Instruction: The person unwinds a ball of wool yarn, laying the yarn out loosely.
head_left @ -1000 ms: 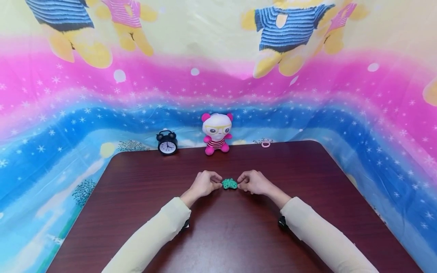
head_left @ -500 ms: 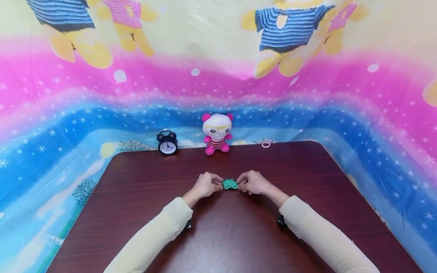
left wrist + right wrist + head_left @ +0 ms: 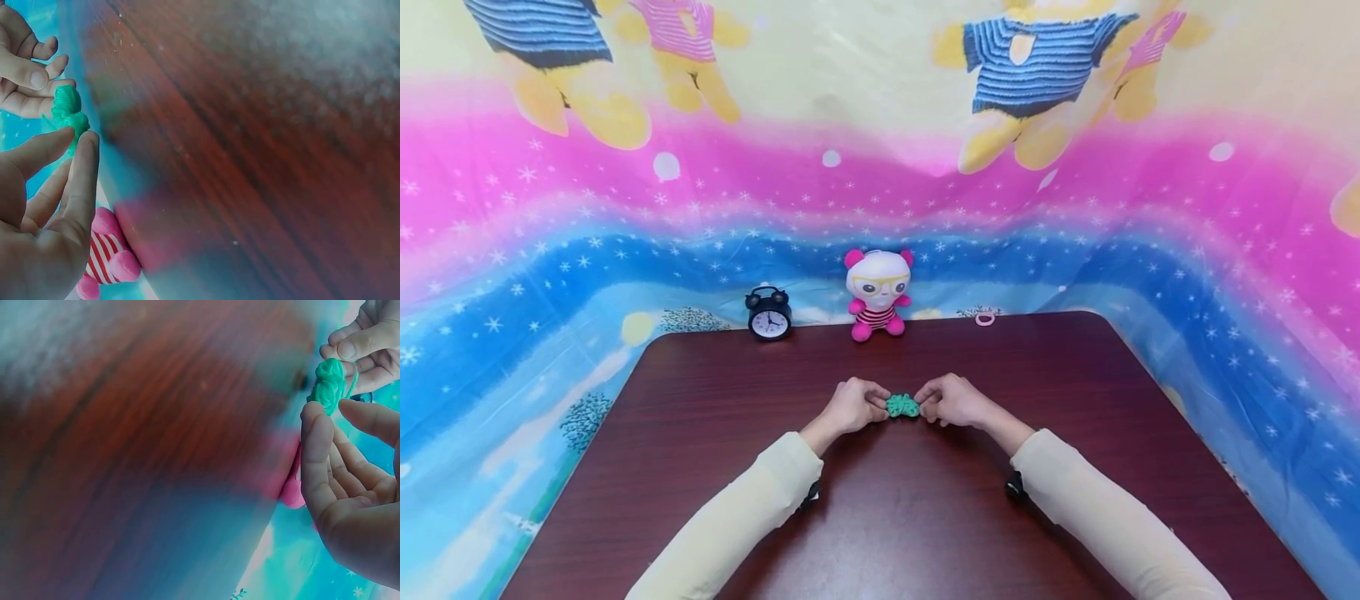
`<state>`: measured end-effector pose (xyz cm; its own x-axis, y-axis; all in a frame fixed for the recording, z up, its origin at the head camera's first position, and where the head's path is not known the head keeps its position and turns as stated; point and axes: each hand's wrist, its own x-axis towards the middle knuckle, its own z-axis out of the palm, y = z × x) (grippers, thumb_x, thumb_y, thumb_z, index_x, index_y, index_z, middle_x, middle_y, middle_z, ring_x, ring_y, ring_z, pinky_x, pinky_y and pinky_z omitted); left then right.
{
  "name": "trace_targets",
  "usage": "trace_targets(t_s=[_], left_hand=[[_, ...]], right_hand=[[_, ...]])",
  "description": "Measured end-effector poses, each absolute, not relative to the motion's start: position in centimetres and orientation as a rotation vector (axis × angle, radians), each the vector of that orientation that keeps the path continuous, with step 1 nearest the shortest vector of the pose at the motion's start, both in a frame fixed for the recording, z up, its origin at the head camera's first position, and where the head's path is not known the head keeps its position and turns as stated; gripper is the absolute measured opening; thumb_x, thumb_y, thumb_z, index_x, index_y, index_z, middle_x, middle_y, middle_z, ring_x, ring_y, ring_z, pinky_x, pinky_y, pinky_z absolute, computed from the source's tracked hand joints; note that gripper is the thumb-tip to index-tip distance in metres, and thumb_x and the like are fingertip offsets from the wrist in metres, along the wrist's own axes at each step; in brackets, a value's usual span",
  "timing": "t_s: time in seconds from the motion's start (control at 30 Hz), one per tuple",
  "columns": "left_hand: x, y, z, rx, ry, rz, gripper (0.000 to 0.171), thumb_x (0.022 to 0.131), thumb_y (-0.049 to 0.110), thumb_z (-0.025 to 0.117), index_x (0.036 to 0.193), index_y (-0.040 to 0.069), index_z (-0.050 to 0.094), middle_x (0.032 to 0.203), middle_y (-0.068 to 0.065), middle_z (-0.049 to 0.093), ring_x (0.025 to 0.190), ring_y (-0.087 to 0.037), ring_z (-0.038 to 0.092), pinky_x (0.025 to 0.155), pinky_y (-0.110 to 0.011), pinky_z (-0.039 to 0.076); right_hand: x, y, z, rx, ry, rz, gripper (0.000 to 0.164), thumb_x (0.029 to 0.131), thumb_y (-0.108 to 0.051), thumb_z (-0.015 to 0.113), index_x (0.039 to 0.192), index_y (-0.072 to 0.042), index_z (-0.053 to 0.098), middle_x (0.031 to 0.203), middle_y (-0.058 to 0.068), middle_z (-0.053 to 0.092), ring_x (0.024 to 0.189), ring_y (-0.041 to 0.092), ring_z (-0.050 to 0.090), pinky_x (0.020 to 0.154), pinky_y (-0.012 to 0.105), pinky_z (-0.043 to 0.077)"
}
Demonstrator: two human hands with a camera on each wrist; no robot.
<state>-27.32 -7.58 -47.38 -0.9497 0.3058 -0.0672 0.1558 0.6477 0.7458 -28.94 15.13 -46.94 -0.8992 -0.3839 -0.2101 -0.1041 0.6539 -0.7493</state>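
Note:
A small bundle of green cord (image 3: 902, 406), twisted and lumpy, is between my two hands close over the brown table (image 3: 880, 517). My left hand (image 3: 852, 405) pinches its left end between thumb and fingertips. At the right end, the thumb and forefinger of my right hand (image 3: 953, 401) hold the bundle from either side. The right wrist view shows a thin loose strand standing out from the green bundle (image 3: 329, 384). In the left wrist view the green bundle (image 3: 67, 106) sits just past the left fingertips.
Along the table's back edge stand a black alarm clock (image 3: 770, 315) and a pink and white plush panda (image 3: 878, 292). A small pink ring (image 3: 985, 317) lies at the back right. Behind the table hangs a printed cloth (image 3: 880, 192).
My right hand has come slightly to the left and the green bundle has shifted a little with it. The left hand has moved slightly right since the earliest frame.

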Motion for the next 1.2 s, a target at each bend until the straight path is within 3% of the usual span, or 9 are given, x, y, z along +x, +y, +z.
trace_targets(t_s=[0.3,0.43,0.8,1.2], left_hand=[[-27.54,-7.88,-47.8,0.398,2.715,1.231,0.023,0.082,0.013,0.081,0.105,0.011,0.077,0.09,-0.003,0.077,0.09,-0.016,0.07,0.08,-0.028,0.057],[-27.55,-7.96,-47.86,0.379,2.707,1.242,0.02,0.083,0.018,0.081,0.103,0.015,0.077,0.096,-0.001,0.077,0.095,-0.016,0.069,0.081,-0.029,0.057],[-27.56,-7.94,-47.68,0.332,2.533,1.411,0.034,0.082,0.022,0.083,0.114,0.013,0.074,0.104,-0.006,0.076,0.096,-0.016,0.071,0.08,-0.029,0.059],[-27.63,-8.11,-47.49,0.328,2.497,1.486,0.032,0.083,0.021,0.082,0.112,0.012,0.074,0.101,-0.007,0.074,0.093,-0.015,0.067,0.072,-0.025,0.055]], right_hand=[[-28.99,15.1,-46.86,-0.403,2.494,-1.141,0.019,0.091,-0.005,0.066,0.109,-0.008,0.073,0.085,0.003,0.072,0.073,0.017,0.068,0.063,0.032,0.06],[-29.09,15.19,-46.79,-0.405,2.472,-1.159,0.02,0.092,-0.006,0.065,0.111,-0.007,0.072,0.088,0.004,0.073,0.075,0.018,0.068,0.065,0.032,0.06],[-28.93,15.2,-46.4,-0.436,2.449,-1.201,0.02,0.092,-0.006,0.066,0.111,-0.005,0.071,0.089,0.008,0.074,0.077,0.022,0.069,0.065,0.035,0.06],[-29.17,15.2,-46.58,-0.463,2.417,-1.275,0.021,0.088,-0.003,0.067,0.109,-0.004,0.07,0.087,0.006,0.073,0.074,0.026,0.07,0.064,0.04,0.06]])
